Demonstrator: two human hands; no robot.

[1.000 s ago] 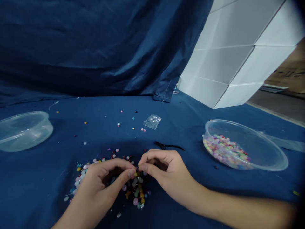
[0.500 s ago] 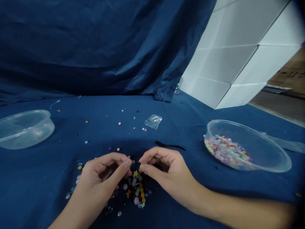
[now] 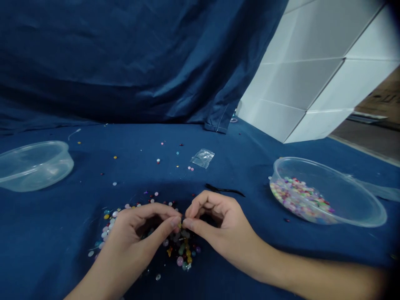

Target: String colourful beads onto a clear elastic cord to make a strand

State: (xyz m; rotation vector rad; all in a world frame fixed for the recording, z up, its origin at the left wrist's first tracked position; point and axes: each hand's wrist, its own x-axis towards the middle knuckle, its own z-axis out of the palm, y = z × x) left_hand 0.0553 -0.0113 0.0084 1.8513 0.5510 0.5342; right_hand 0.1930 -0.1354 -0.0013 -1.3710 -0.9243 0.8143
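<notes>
Fingertips pinched, my left hand (image 3: 140,231) almost meets my right hand (image 3: 212,214) above a heap of loose beads (image 3: 108,229). Something small and yellowish shows at the left fingertips, too small to name. My right thumb and forefinger are pressed together as well; what they hold is hidden. Just below the hands is a row of round amber beads (image 3: 188,253), close to a pink bead (image 3: 180,261) and an orange star-like bead (image 3: 169,251). Both hands cover part of the heap.
A clear plastic bowl (image 3: 353,216) with many coloured beads stands at right, another clear bowl (image 3: 37,183) at left. Beyond the hands lie black tweezers (image 3: 226,191), a small plastic bag (image 3: 203,158) and scattered beads. White boxes (image 3: 281,114) and a blue curtain (image 3: 125,75) stand behind.
My left hand has moved right, so its fingertips now nearly touch those of my right hand. The yellow star bead seen between them before is now mostly covered. The view has shifted slightly.
</notes>
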